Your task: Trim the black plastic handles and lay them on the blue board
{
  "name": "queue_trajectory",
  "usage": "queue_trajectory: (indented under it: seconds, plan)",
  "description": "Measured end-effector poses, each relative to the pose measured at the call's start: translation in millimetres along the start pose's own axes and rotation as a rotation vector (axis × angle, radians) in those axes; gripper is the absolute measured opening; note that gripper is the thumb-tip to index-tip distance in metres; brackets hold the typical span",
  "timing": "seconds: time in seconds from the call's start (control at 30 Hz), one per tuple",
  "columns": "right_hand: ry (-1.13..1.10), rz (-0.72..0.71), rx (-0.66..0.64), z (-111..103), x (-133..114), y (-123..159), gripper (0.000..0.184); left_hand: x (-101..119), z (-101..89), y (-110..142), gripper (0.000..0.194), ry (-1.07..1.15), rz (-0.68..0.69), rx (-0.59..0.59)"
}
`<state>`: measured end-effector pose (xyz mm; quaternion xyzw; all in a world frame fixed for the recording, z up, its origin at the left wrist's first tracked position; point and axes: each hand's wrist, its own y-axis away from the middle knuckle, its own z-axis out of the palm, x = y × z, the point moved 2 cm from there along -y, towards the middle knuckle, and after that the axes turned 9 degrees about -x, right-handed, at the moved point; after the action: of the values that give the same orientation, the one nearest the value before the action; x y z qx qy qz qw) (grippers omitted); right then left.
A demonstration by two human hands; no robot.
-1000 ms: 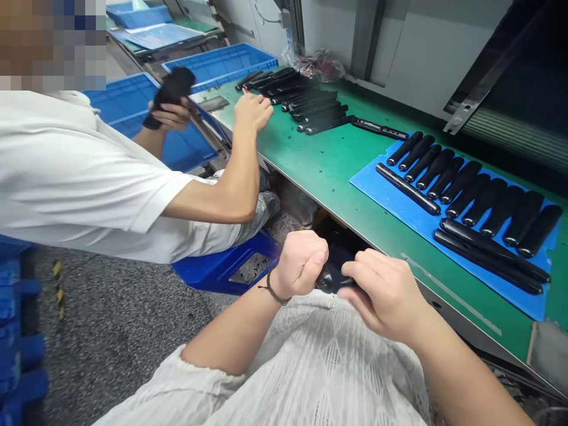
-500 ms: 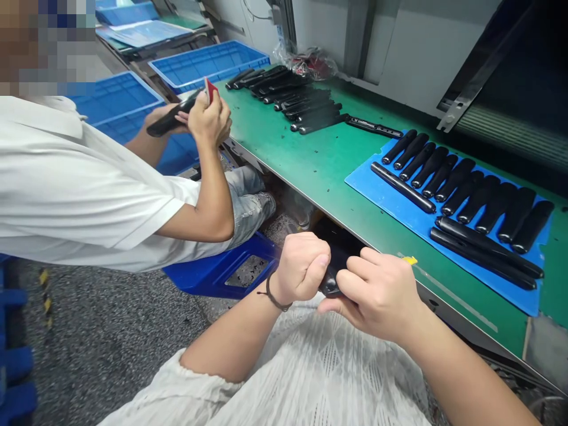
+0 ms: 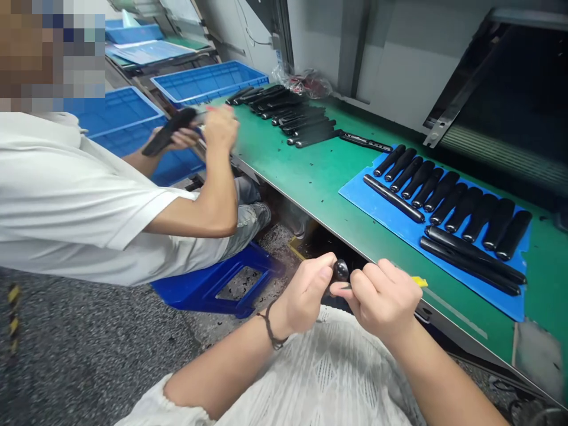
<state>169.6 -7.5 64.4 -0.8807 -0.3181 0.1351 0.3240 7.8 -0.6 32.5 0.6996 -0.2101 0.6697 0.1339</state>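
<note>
Both my hands are below the front edge of a green workbench. My left hand and my right hand hold a black glossy plastic bar, and its rounded end stands up between them. The rest of the bar is hidden by my fingers. A small yellow piece lies just past my right hand; I cannot tell if it is held. Several black bars lie in rows on a blue mat, and more lie on the bench.
A seated co-worker in a white shirt holds a black bar at the bench's far left. Blue crates stand behind. A blue stool sits on the grey floor under the bench edge.
My hands have parted slightly and turned, so the bar's rounded end now shows upright between them. The co-worker's hands have shifted around their black bar.
</note>
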Motion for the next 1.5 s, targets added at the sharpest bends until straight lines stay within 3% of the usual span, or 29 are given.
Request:
queue_trajectory:
  seconds: [0.1,0.2,0.37,0.47,0.6,0.7,0.9,1.03,1.17,1.27,1.5]
  plan:
    - [-0.273,0.044,-0.028,-3.2,9.1,1.0,0.027,-3.6,4.7,0.1,0.05,0.293,-0.138,-0.093]
    - [-0.447,0.117,-0.136,-9.2,18.4,1.8,0.011,-5.5,6.4,-1.3,0.054,0.39,-0.117,-0.04]
    - [-0.404,0.152,-0.308,-19.5,23.9,-4.8,0.047,-0.8,6.0,1.3,0.056,0.115,-0.016,-0.032]
    - [-0.425,0.166,-0.391,-23.4,24.1,-14.7,0.054,2.3,5.1,4.3,0.055,-0.057,0.031,-0.05]
    - [-0.43,0.149,-0.506,-26.9,25.3,-24.5,0.054,2.8,5.3,6.0,0.053,-0.073,0.04,-0.064]
    - [-0.327,0.114,-0.468,-28.9,25.7,-25.0,0.057,3.9,7.7,5.7,0.053,-0.025,0.016,-0.068]
    - [-0.071,0.047,-0.262,-22.9,19.4,-14.5,0.059,5.2,17.5,3.4,0.051,0.202,-0.074,-0.084]
    - [0.021,0.073,-0.179,-14.8,13.0,-7.6,0.058,3.2,20.6,-0.5,0.053,0.224,-0.079,-0.003]
    - [-0.003,0.072,-0.205,-7.0,5.9,-2.9,0.06,7.9,18.3,-7.1,0.057,0.171,-0.049,0.113]
    - [-0.028,0.071,-0.252,-1.4,0.9,1.6,0.061,9.9,15.7,-11.5,0.06,0.197,-0.102,0.193]
    - [-0.041,0.101,-0.321,2.8,-4.3,11.6,0.063,0.2,17.8,-15.3,0.062,0.294,-0.193,0.281]
